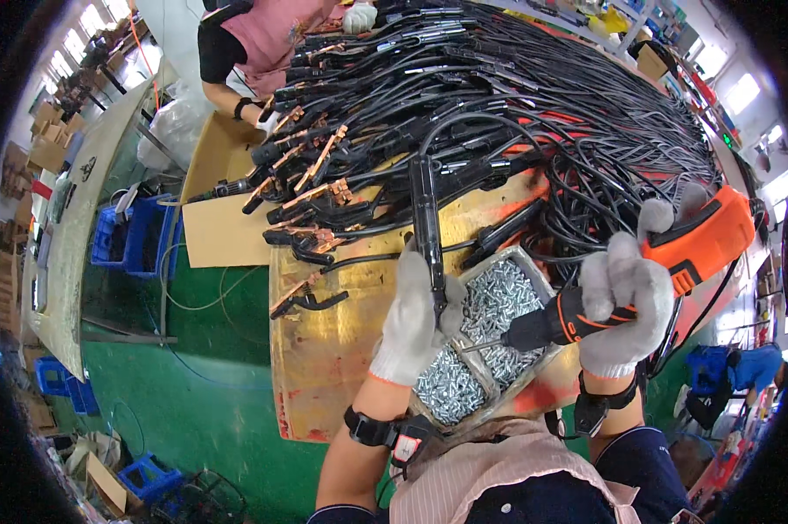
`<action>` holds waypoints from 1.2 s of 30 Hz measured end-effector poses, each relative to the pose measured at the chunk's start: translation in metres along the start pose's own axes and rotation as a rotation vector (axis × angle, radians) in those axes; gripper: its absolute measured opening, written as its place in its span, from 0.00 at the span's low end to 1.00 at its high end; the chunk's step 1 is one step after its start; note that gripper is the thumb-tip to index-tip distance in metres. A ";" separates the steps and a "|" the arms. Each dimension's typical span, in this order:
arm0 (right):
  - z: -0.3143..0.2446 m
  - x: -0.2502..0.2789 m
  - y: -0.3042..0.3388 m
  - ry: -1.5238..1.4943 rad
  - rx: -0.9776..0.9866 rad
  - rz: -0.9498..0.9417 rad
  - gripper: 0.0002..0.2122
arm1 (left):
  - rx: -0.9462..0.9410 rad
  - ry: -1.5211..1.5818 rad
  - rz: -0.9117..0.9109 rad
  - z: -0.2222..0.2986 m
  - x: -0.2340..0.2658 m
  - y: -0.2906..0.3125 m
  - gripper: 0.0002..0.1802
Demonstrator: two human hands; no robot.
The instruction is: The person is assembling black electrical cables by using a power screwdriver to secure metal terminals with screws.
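One fuzzy-gloved left hand (pixel 416 325) wraps round a long, smooth black handle (pixel 425 214); the right hand (pixel 625 301) squeezes a chubby orange-and-black driver (pixel 570 316) near shiny metal screws (pixel 500 299).

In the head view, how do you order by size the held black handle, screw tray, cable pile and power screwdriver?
1. Cable pile
2. Screw tray and power screwdriver: too alike to rank
3. Held black handle
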State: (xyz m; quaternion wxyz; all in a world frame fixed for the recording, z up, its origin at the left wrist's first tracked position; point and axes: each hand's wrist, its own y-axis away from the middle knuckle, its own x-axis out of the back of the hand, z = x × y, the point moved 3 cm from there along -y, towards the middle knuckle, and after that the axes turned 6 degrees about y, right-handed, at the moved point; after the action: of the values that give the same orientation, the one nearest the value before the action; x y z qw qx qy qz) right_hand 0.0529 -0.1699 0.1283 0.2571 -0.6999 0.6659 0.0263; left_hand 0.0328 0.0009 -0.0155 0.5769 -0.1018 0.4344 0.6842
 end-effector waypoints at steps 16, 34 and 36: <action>0.063 0.009 -0.035 -0.216 -0.036 0.267 0.08 | -0.011 0.185 -0.162 0.006 -0.004 -0.001 0.43; 0.041 -0.022 -0.009 0.173 0.065 -0.435 0.16 | -0.071 0.004 0.042 -0.009 0.000 -0.007 0.39; 0.044 -0.021 -0.020 -0.093 0.048 -0.557 0.17 | -0.093 -0.001 0.031 -0.009 0.000 -0.008 0.39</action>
State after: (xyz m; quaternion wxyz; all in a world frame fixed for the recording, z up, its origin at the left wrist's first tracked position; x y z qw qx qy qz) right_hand 0.0830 -0.1338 0.1043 0.3011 -0.8477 0.4358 -0.0291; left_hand 0.0362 -0.0052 -0.0246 0.5611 -0.1216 0.4033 0.7126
